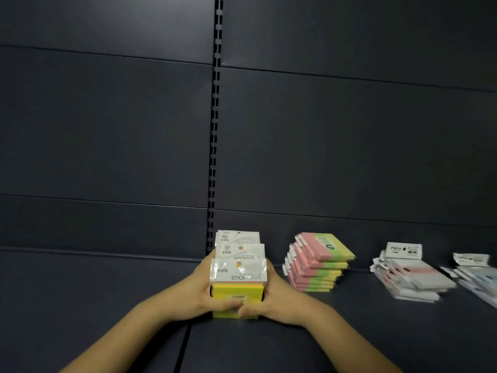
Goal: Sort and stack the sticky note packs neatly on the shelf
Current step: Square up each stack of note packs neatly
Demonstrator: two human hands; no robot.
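The left hand [200,292] and right hand [271,294] are clamping the row of yellow-green film-wrapped sticky note packs [238,281] from both flanks, left of the pink-and-green leaning stack [317,265] on the dark shelf [107,292]; likely light, stiff blocks; the glossy wrap is probably slipping, so squeezing low on the paper sides seems best.

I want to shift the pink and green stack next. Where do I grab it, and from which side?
Grip the pink and green stack low, by its two long edges, one hand on each side, coming from the front as both hands now hold the yellow packs. Its packs are fanned and lean back, so a top pinch would probably lift only a few. Squaring it first may help.
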